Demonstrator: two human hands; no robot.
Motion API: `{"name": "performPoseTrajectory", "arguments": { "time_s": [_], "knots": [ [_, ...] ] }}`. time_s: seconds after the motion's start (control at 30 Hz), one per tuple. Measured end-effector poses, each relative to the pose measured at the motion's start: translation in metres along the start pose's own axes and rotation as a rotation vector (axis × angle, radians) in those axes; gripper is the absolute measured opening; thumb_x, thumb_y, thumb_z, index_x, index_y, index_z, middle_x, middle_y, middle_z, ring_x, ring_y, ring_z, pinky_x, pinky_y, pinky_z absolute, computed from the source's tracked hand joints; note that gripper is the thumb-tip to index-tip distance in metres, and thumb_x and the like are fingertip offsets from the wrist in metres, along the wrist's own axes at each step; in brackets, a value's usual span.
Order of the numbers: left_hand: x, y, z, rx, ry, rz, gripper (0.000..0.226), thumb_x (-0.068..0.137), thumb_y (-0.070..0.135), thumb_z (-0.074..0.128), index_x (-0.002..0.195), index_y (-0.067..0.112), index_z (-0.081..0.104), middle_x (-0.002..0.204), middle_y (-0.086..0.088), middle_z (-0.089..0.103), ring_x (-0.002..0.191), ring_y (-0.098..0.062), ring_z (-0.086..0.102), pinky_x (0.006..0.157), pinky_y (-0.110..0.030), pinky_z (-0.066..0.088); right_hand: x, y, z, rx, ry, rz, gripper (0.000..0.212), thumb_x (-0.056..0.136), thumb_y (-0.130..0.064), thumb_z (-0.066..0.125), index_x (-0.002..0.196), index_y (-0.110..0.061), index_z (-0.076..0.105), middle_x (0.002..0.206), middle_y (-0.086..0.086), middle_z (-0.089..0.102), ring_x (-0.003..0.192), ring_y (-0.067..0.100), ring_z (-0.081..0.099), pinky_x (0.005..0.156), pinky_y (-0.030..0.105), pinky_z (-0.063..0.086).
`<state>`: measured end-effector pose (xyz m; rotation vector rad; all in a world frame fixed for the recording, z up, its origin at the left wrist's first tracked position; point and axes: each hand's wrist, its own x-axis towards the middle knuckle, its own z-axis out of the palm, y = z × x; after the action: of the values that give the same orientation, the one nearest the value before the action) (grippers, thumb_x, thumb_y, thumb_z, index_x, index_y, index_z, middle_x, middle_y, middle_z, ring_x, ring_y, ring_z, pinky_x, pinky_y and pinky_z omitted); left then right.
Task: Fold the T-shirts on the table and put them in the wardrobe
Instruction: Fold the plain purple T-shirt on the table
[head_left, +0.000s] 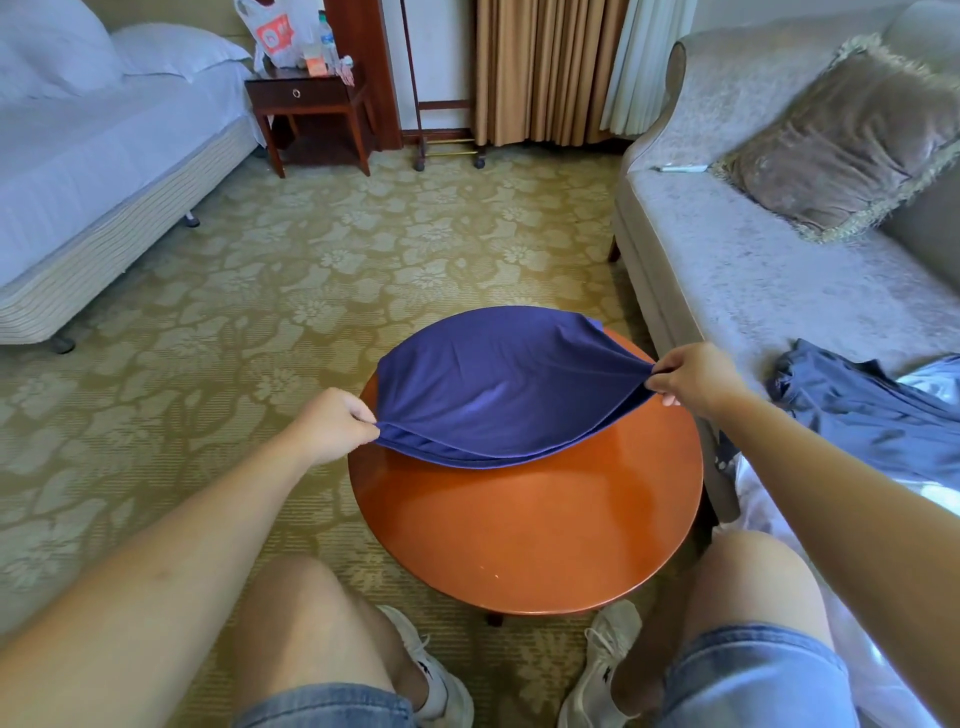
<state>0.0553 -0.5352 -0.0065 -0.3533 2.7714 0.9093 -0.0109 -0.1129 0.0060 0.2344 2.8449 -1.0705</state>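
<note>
Pinching shirt (498, 395) corners, left grip (332, 426) and right grip (696, 376) stretch it mid-frame over counter (519, 530), long axis running left-right between them

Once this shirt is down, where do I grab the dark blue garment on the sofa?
Likely the raised fold at its left end, nearest the table, pinched from above with the right hand once it releases the T-shirt. The dark blue garment lies crumpled on the sofa, its right side out of frame, so that fold is the clearest free part.
</note>
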Motion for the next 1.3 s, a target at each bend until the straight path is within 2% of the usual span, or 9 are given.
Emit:
{"name": "performPoseTrajectory", "arguments": {
  "time_s": [0.17, 0.33, 0.47, 0.67, 0.8, 1.03, 1.1, 1.2, 1.3],
  "knots": [
    [-0.005, -0.013, 0.028, 0.259, -0.104, 0.068, 0.019, 0.078, 0.000, 0.059, 0.077, 0.019, 0.065, 0.082, -0.005, 0.068, 0.077, -0.024, 0.066, 0.067, -0.034, 0.051, 0.001, 0.033, 0.031, -0.164, 0.013, 0.099, 0.047, 0.078, -0.007, 0.064, 0.125, -0.003, 0.059, 0.103, 0.022, 0.069, 0.095, 0.033, 0.066, 0.078, 0.033, 0.052],
    [0.000, -0.032, 0.055, 0.392, -0.174, 0.136, 0.038, 0.086, 0.001, 0.051, 0.113, 0.019, 0.071, 0.110, -0.001, 0.067, 0.104, -0.023, 0.061, 0.084, -0.031, 0.049, -0.011, 0.061, 0.056, -0.281, -0.044, 0.172, 0.011, 0.082, -0.008, 0.059, 0.073, -0.003, 0.061, 0.072, 0.016, 0.060, 0.070, 0.034, 0.058, 0.053, 0.029, 0.039],
    [0.001, -0.038, 0.057, 0.417, -0.134, 0.162, 0.015, 0.077, 0.018, 0.054, 0.067, 0.014, 0.064, 0.070, -0.006, 0.063, 0.072, -0.022, 0.059, 0.063, -0.036, 0.047, -0.015, 0.075, 0.074, -0.218, 0.045, 0.087, 0.006, 0.084, -0.006, 0.054, 0.082, -0.001, 0.058, 0.076, 0.014, 0.058, 0.073, 0.033, 0.053, 0.063, 0.033, 0.036],
    [0.001, -0.038, 0.060, 0.459, -0.045, 0.159, 0.019, 0.092, 0.027, 0.061, 0.078, 0.024, 0.071, 0.073, 0.008, 0.064, 0.075, -0.017, 0.058, 0.063, -0.029, 0.042, -0.017, 0.079, 0.082, -0.006, 0.166, 0.120, 0.013, 0.087, -0.005, 0.048, 0.089, -0.011, 0.060, 0.083, 0.016, 0.065, 0.076, 0.034, 0.058, 0.067, 0.034, 0.042],
    [0.007, -0.034, 0.055, 0.111, -0.015, 0.003, 0.021, 0.093, 0.016, 0.061, 0.074, 0.022, 0.067, 0.071, 0.004, 0.068, 0.064, -0.015, 0.065, 0.066, -0.031, 0.050, -0.014, 0.076, 0.078, 0.077, 0.205, 0.155, 0.017, 0.088, -0.011, 0.054, 0.097, -0.012, 0.069, 0.089, 0.014, 0.070, 0.088, 0.035, 0.062, 0.080, 0.038, 0.050],
    [0.029, 0.035, -0.053, -0.668, 0.308, -0.105, 0.031, 0.096, -0.002, 0.053, 0.126, 0.001, 0.058, 0.083, -0.016, 0.064, 0.040, -0.001, 0.060, 0.039, -0.011, 0.039, 0.033, -0.021, -0.004, 0.182, 0.340, -0.035, 0.032, 0.087, -0.003, 0.048, 0.112, -0.003, 0.067, 0.109, 0.021, 0.068, 0.104, 0.035, 0.063, 0.088, 0.036, 0.048],
    [0.033, 0.072, -0.101, -0.845, 0.465, -0.040, 0.033, 0.096, -0.005, 0.050, 0.127, 0.001, 0.057, 0.077, -0.014, 0.065, 0.052, -0.007, 0.066, 0.036, -0.010, 0.036, 0.046, -0.076, -0.055, 0.191, 0.464, -0.132, 0.032, 0.089, -0.003, 0.045, 0.112, -0.002, 0.066, 0.110, 0.022, 0.067, 0.104, 0.034, 0.062, 0.086, 0.034, 0.048],
    [0.031, 0.110, -0.153, -0.969, 0.591, 0.007, 0.032, 0.099, -0.003, 0.044, 0.128, 0.001, 0.056, 0.109, -0.012, 0.061, 0.091, -0.027, 0.067, 0.037, -0.011, 0.036, 0.049, -0.130, -0.118, 0.238, 0.672, -0.219, 0.034, 0.085, -0.006, 0.044, 0.108, -0.007, 0.070, 0.104, 0.020, 0.071, 0.099, 0.031, 0.065, 0.091, 0.034, 0.051],
    [0.021, 0.118, -0.167, -0.956, 0.554, -0.040, 0.032, 0.099, 0.000, 0.045, 0.127, 0.005, 0.057, 0.121, -0.011, 0.062, 0.098, -0.028, 0.066, 0.035, -0.011, 0.038, 0.037, -0.138, -0.139, 0.149, 0.556, -0.259, 0.030, 0.086, -0.002, 0.049, 0.103, -0.007, 0.074, 0.100, 0.020, 0.072, 0.086, 0.026, 0.064, 0.091, 0.037, 0.053]
  ]
}}
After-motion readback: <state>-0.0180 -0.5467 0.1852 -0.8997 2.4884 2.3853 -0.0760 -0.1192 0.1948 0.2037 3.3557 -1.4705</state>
